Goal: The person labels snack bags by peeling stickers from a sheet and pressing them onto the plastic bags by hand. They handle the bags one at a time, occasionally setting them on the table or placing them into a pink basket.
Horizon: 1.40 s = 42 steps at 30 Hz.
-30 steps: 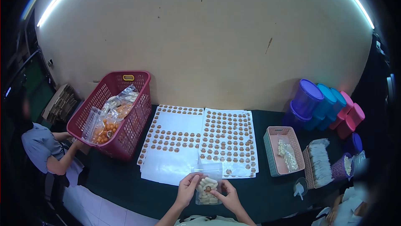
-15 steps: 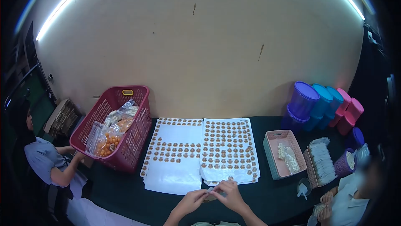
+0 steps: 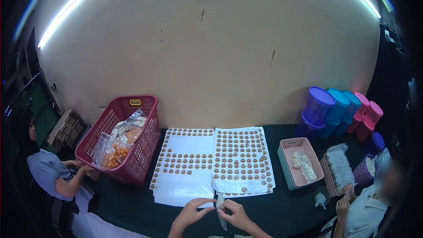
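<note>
My right hand (image 3: 236, 213) pinches a small clear plastic packet (image 3: 220, 202) with pale contents between thumb and fingers. The packet's long end hangs down below the fingers. Just to its left, my left hand (image 3: 195, 210) has thumb and forefinger spread apart, its fingertips close beside the packet. Beyond the hands lie two sheets of round brown stickers. The left sticker sheet (image 3: 185, 189) has wide bare white areas, while the right sticker sheet (image 3: 238, 158) is mostly covered in rows.
A maroon basket (image 3: 147, 154) with bagged snacks stands left, beside a person (image 3: 53, 172). On the right are a pink and green basket (image 3: 284, 163), a tray of packets (image 3: 340, 169), a cup with a scoop (image 3: 320, 198), coloured canisters (image 3: 319, 106) and another person (image 3: 368, 218).
My hands were together at the packet; the left has drawn back leftward and spread its fingers. The packet now hangs lengthwise from my right hand. The right-hand person's hands have risen toward the tray.
</note>
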Motion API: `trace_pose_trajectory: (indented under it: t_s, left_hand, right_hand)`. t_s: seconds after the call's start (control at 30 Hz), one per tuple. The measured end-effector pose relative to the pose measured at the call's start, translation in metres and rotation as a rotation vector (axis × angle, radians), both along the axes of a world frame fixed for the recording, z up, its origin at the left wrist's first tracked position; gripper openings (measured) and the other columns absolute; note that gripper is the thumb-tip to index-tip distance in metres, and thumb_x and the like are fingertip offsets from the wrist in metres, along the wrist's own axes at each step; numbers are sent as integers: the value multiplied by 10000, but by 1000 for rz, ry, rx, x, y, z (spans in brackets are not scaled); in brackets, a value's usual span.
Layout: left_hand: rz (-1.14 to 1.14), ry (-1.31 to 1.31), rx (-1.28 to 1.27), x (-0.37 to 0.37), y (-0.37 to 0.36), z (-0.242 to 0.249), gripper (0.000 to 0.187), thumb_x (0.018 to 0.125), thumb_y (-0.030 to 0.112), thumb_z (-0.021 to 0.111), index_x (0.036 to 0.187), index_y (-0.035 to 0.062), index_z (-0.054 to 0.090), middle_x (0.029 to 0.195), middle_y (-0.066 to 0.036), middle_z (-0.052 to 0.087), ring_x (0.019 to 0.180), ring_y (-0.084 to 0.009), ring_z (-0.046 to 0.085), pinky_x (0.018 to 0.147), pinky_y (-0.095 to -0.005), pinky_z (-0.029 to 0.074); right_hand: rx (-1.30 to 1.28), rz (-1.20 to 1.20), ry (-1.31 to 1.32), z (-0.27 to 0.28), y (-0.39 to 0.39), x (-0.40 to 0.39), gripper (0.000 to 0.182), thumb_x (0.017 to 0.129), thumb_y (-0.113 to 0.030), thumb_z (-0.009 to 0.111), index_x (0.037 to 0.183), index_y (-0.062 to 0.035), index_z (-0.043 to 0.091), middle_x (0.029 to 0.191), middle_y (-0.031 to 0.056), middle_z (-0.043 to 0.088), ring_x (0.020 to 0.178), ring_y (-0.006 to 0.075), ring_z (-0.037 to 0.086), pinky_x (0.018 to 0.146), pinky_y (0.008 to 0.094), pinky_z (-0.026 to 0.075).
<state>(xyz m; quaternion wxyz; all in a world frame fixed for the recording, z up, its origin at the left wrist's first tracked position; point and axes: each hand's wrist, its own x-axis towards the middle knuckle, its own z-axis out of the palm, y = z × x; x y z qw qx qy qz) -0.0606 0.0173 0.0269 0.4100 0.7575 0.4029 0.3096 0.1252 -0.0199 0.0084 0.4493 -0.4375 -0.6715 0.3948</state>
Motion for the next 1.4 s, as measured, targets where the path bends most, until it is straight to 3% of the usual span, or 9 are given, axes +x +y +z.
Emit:
trace_pose_trajectory:
  t_s: [0.1, 0.17, 0.27, 0.63, 0.87, 1.03, 1.2, 1.27, 1.4]
  left_hand:
    - [20, -67, -128, 6, -4, -15, 235, 744, 117, 651, 955, 25, 610, 907, -97, 626, 897, -192, 585, 802, -306, 437]
    - [97, 17, 245, 4, 0, -19, 162, 729, 104, 660, 854, 18, 604, 875, -96, 600, 894, -201, 574, 777, -313, 434]
    - [112, -63, 94, 4, -4, -11, 127, 747, 92, 631, 792, -1, 557, 858, -84, 550, 919, -226, 550, 776, -332, 414]
    - [381, -191, 341, -6, -5, 4, 170, 817, 161, 564, 793, 3, 507, 795, -103, 539, 842, -235, 552, 778, -331, 411]
    - [399, -392, 60, -16, -5, -10, 137, 846, 132, 542, 848, 13, 476, 893, -75, 491, 920, -177, 509, 813, -293, 386]
    - [509, -133, 280, -3, -14, 16, 236, 744, 53, 611, 952, 14, 507, 1033, -98, 472, 974, -201, 482, 870, -313, 378]
    - [121, 7, 68, 20, -26, 10, 511, 708, 142, 680, 1154, 24, 459, 1113, -140, 504, 1040, -238, 506, 886, -327, 391]
    - [98, -7, 39, 29, -30, 4, 509, 712, 143, 677, 1155, 26, 455, 1122, -141, 499, 1053, -247, 499, 890, -332, 389]
    - [109, 32, 81, 30, -25, -8, 377, 748, 123, 631, 1087, 16, 508, 1021, -154, 559, 953, -287, 554, 815, -338, 433]
  right_hand:
    - [-35, -12, 19, 4, 1, 1, 138, 740, -100, 620, 778, 20, 564, 703, 45, 517, 631, 106, 497, 588, 231, 405]
    - [-72, -23, 28, 3, 0, -2, 143, 736, -103, 624, 792, 19, 573, 710, 47, 525, 639, 107, 505, 599, 230, 410]
    - [-14, -69, 44, 2, -3, -6, 154, 726, -103, 631, 802, 20, 579, 720, 51, 537, 652, 108, 517, 606, 232, 420]
    - [-35, 44, 13, 4, -2, -12, 135, 718, -105, 610, 764, 8, 554, 714, 74, 539, 642, 155, 543, 609, 250, 430]
    - [-8, 95, 16, 17, 1, 2, 85, 743, -67, 595, 764, 6, 557, 712, 67, 547, 653, 136, 543, 620, 243, 431]
    - [27, -199, 114, 15, 5, 16, 69, 759, -49, 590, 758, 16, 566, 726, 65, 552, 653, 119, 535, 620, 232, 427]
    - [-39, -236, 122, 10, -3, 8, 100, 752, -68, 617, 774, 23, 580, 746, 75, 556, 652, 121, 538, 628, 242, 436]
    - [-42, -237, 219, 16, -11, -4, 133, 744, -91, 638, 817, 12, 599, 766, 84, 556, 668, 154, 547, 635, 264, 447]
    - [198, -324, -18, 20, -13, -11, 184, 701, -136, 680, 858, -52, 631, 922, 72, 539, 860, 219, 504, 756, 321, 420]
